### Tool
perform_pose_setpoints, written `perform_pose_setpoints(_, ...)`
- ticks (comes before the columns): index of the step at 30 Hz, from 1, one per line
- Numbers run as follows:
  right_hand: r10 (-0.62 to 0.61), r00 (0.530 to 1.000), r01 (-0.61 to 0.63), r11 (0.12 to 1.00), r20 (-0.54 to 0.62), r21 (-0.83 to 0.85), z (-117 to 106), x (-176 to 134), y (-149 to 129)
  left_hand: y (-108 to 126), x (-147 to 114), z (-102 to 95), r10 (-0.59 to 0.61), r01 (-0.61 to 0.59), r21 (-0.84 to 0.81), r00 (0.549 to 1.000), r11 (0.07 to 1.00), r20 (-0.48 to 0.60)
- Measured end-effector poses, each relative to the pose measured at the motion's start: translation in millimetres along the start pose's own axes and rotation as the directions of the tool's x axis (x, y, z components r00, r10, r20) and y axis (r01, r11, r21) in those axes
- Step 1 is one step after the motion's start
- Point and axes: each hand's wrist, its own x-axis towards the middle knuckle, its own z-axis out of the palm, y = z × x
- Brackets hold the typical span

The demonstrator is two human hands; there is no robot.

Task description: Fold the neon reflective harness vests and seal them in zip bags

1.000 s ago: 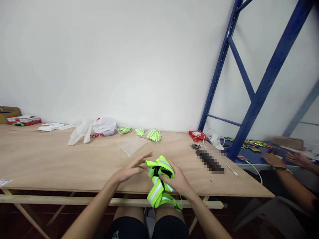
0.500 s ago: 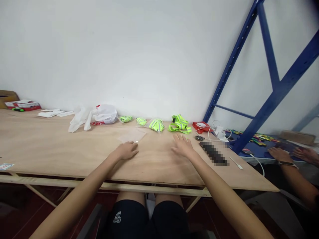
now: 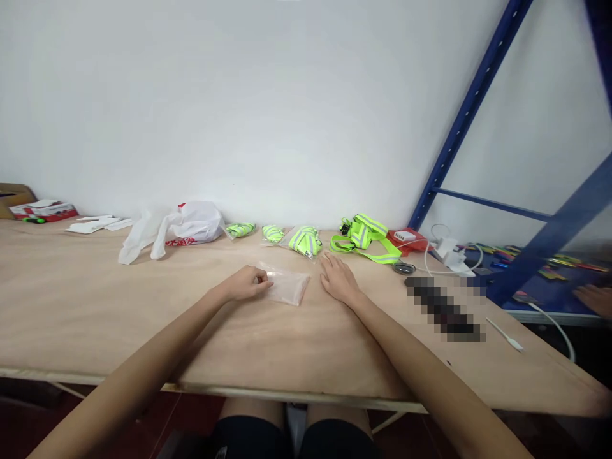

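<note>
A clear flat plastic bag (image 3: pixel 288 287) lies on the wooden table in front of me. My left hand (image 3: pixel 246 284) has its thumb and fingers closed on the bag's left side. To the right of the bag, my right hand (image 3: pixel 338 278) rests on the tabletop, fingers stretched out and holding nothing. Just beyond it are a bagged bundle of neon-yellow reflective straps (image 3: pixel 306 242) and, farther right, a loose reflective strap harness (image 3: pixel 366 239) with a black buckle.
Two smaller bagged strap bundles, a white plastic bag (image 3: pixel 198 221) and white papers (image 3: pixel 95 223) line the wall. At right are a red cloth (image 3: pixel 414 241), a white charger (image 3: pixel 451 253), a pixelated dark object (image 3: pixel 444 309), a cable and a blue rack (image 3: pixel 468 108). Another person's hand (image 3: pixel 593 298) shows far right.
My left hand has closed on the clear bag, which has come nearer and to the right. My right hand has settled on the table. The view has shifted slightly.
</note>
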Motion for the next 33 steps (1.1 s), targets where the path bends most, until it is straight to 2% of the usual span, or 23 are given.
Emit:
perform_pose_setpoints(3,-0.006,0.998,0.006,1.0,-0.063,-0.011,15.6,32.3,10.6,-12.0,18.7,11.9,-0.008,0.022,0.149,0.996,0.989,-0.088)
perform_pose_setpoints(7,-0.057,0.994,0.058,0.998,-0.098,0.006,37.0,65.9,25.2,-35.6,40.8,25.8,0.154,-0.103,0.331,0.979,0.938,-0.131)
perform_pose_setpoints(10,-0.07,0.996,0.074,0.995,-0.053,0.069,49.1,77.1,36.6,-57.4,52.7,18.9,0.216,-0.14,0.455,0.969,0.879,-0.12)
perform_pose_setpoints(13,-0.056,0.998,0.06,0.988,-0.031,0.144,53.8,80.1,45.8,-63.6,60.5,2.3,0.106,-0.019,0.583,0.988,0.812,-0.115)
perform_pose_setpoints(15,-0.033,0.998,0.041,0.983,-0.044,0.18,53.6,81.4,49.8,-47.7,62.1,-4.1,-0.012,0.087,0.612,0.992,0.786,-0.127)
perform_pose_setpoints(16,-0.023,0.998,0.033,0.98,-0.053,0.195,53.2,82.4,51.3,-33.3,61.3,-4.1,-0.072,0.133,0.601,0.99,0.788,-0.125)
perform_pose_setpoints(18,-0.004,0.998,0.019,0.976,-0.07,0.219,52.4,84.6,53.9,2.8,56.5,1.9,-0.176,0.174,0.566,0.983,0.806,-0.051)
perform_pose_setpoints(21,0.044,0.995,-0.02,0.964,-0.087,0.263,53.2,87.5,58.8,50.4,46.0,14.7,-0.368,0.275,0.543,0.927,0.794,0.07)
perform_pose_setpoints(24,0.105,0.988,-0.055,0.93,-0.117,0.364,56.3,89.3,65.4,63.0,39.8,13.6,-0.488,0.342,0.569,0.865,0.747,0.121)
perform_pose_setpoints(27,0.226,0.96,-0.102,0.832,-0.165,0.545,60.7,92.3,74.4,46.6,37.4,-0.9,-0.496,0.323,0.584,0.853,0.744,0.16)
perform_pose_setpoints(31,0.542,0.833,-0.255,0.555,-0.112,0.792,67.3,97.1,91.5,12.9,35.1,-16.2,-0.438,0.279,0.567,0.884,0.775,0.165)
perform_pose_setpoints(33,0.612,0.785,-0.272,0.48,-0.096,0.834,70.0,98.1,99.8,-7.7,37.7,-17.5,-0.447,0.312,0.547,0.886,0.776,0.128)
